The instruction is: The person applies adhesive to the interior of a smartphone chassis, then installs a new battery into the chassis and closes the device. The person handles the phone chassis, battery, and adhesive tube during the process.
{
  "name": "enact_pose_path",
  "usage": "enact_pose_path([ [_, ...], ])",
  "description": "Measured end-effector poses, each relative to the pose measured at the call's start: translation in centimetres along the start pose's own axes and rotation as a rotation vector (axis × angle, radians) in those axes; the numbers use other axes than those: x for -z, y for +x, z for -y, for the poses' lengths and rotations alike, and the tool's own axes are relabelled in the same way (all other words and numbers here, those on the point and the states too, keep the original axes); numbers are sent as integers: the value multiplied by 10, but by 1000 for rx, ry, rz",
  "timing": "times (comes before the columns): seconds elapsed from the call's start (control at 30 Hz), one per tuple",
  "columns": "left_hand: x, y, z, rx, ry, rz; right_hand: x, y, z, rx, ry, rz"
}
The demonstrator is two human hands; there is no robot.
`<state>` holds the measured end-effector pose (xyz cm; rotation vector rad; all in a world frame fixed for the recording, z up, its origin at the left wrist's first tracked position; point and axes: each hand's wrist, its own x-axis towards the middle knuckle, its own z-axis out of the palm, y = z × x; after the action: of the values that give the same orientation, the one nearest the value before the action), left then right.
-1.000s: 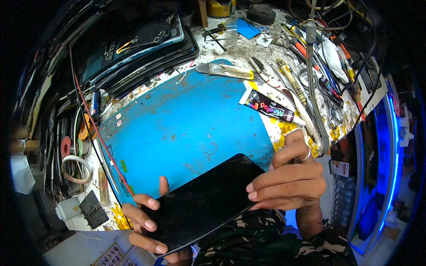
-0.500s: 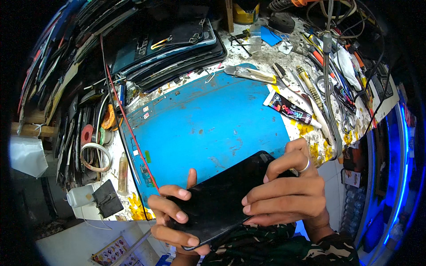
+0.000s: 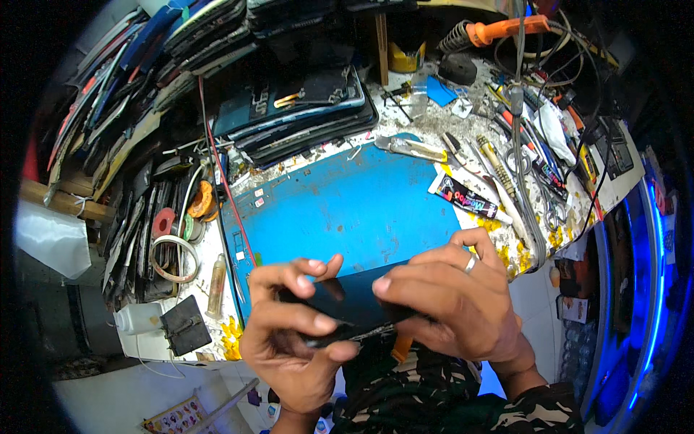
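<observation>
Left hand: I see its grip clamped on the black tablet.
Right hand: grip clamped on its other end.
Below: blue mat.

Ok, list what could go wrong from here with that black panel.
The black panel is pinched by both hands, left hand and right hand, off the blue mat; a slip could likely drop it.
It may flex or crack under the pressing fingertips.

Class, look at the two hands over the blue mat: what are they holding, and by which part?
Both hold a flat black phone-like panel: the left hand pinches its left end, the right hand grips its right end and upper edge.
</observation>
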<state>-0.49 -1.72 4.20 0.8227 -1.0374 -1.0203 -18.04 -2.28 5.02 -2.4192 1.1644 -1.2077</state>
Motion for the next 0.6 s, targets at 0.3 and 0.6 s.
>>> enact_pose_path([
  [0.3, 0, 15, -6, 26, 51, 167, 0, 16, -7, -228, 806, -240],
  [0.6, 15, 20, -20, -201, 607, 416, -7, -13, -26, -326, 828, -305],
])
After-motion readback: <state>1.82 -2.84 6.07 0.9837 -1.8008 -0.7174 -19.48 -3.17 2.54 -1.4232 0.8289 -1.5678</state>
